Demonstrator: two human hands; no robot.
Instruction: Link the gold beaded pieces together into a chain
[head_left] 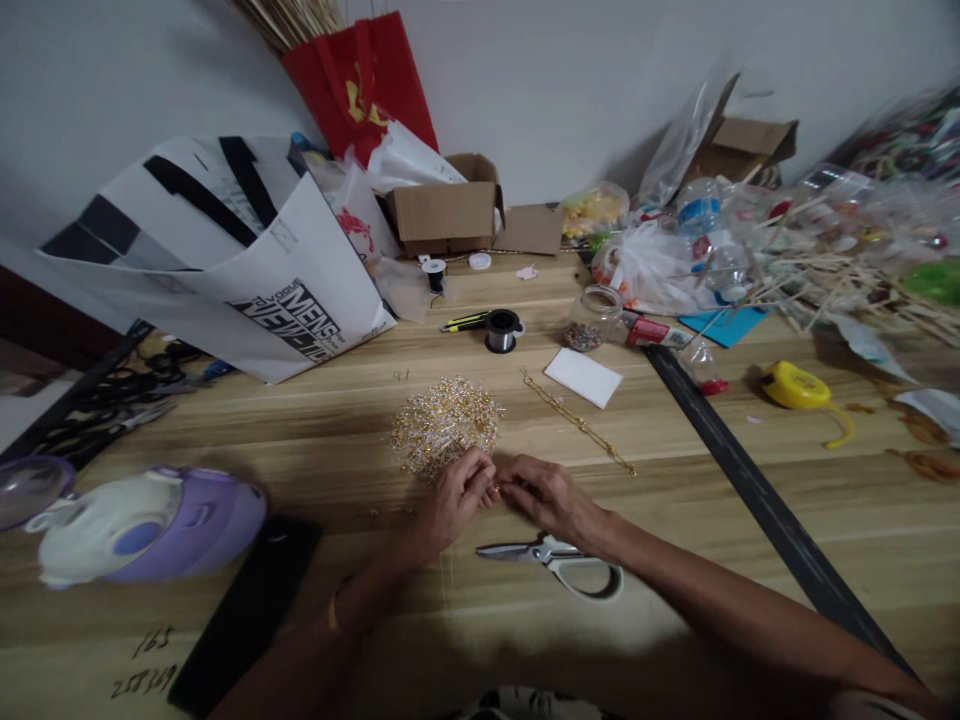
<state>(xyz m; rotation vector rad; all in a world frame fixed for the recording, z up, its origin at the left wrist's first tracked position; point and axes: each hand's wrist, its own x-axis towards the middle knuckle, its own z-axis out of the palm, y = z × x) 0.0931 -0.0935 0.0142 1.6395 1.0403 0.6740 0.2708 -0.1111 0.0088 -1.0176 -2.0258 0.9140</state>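
Well in from the bench's [322, 430] front edge, a big bead bunch [444, 415] seemed mostly made, and a tiny piece [496, 489] was pinched by the left hand [459, 492] and right hand [551, 492], but what was left couldn't be told.

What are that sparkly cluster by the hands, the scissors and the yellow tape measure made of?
Sparkly cluster: probably glass or plastic beads, judging by the clear and gold glints.
Scissors: blades likely steel, grey with a dull sheen; pale handles probably smooth plastic.
Yellow tape measure: likely a plastic case, from its even colour and rounded shape.
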